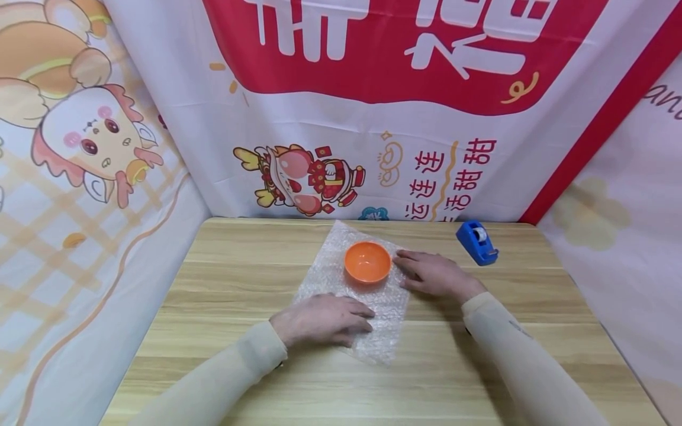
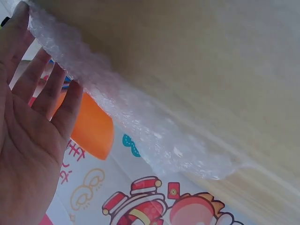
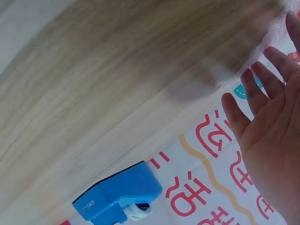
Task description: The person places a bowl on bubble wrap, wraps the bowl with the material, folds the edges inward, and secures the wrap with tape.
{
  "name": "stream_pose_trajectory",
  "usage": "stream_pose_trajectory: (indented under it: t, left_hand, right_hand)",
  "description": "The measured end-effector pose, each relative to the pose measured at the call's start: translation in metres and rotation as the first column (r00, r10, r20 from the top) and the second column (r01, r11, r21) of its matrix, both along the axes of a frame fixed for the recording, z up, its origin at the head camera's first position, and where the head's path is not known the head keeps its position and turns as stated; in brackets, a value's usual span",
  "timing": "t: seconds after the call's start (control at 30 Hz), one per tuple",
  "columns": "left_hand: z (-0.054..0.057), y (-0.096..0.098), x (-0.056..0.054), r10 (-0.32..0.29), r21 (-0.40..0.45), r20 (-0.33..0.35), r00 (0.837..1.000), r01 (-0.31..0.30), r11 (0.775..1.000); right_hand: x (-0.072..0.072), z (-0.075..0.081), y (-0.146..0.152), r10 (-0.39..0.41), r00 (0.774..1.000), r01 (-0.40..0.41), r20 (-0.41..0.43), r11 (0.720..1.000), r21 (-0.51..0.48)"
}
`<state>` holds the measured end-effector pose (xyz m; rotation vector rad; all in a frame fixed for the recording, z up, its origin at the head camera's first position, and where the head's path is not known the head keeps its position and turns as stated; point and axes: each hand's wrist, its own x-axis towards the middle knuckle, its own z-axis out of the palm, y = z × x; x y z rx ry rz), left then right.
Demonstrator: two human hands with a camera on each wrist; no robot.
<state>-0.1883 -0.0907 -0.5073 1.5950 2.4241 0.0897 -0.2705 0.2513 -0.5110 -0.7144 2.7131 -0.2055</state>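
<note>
An orange bowl [image 1: 367, 262] stands upright on a sheet of bubble wrap [image 1: 388, 340] laid askew on the wooden table. My left hand [image 1: 326, 319] rests on the near left part of the sheet, below the bowl. In the left wrist view its fingers [image 2: 70, 107] are extended, their tips at the edge of the bubble wrap [image 2: 140, 123], with the bowl [image 2: 93, 126] partly behind them. My right hand [image 1: 434, 273] lies at the sheet's right edge, fingertips close beside the bowl. Its fingers [image 3: 257, 93] are straight in the right wrist view, touching the wrap's border.
A blue tape dispenser [image 1: 478, 242] with a roll of tape stands at the back right of the wooden table [image 1: 224, 266]. Behind the table hangs a printed cloth [image 1: 319, 112], and further printed cloths close off the left and right sides.
</note>
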Motion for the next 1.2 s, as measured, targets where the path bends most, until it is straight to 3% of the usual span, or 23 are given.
stream_pose_trajectory:
  t: [0.43, 0.6, 0.83, 1.2]
  left_hand:
    - [0.003, -0.025, -0.007, 0.036, 0.026, -0.017, 0.999, -0.035, 0.999]
    - [0.004, -0.036, -0.009, 0.094, 0.043, 0.016, 0.995, -0.095, 0.995]
    - [0.000, -0.049, -0.018, 0.181, 0.058, 0.078, 0.980, -0.185, 0.981]
    - [0.000, -0.068, -0.031, 0.280, 0.083, 0.051, 0.959, -0.284, 0.955]
  right_hand:
    - [0.019, -0.002, 0.008, 0.070, 0.992, -0.069, -0.108, 0.998, 0.008]
    - [0.024, -0.003, 0.009, 0.113, 0.982, -0.111, -0.152, 0.994, 0.024]
    - [0.034, -0.001, 0.006, 0.099, 0.986, -0.097, -0.135, 0.995, 0.017]
    - [0.051, 0.000, 0.000, 0.160, 0.969, -0.156, -0.191, 0.987, 0.037]
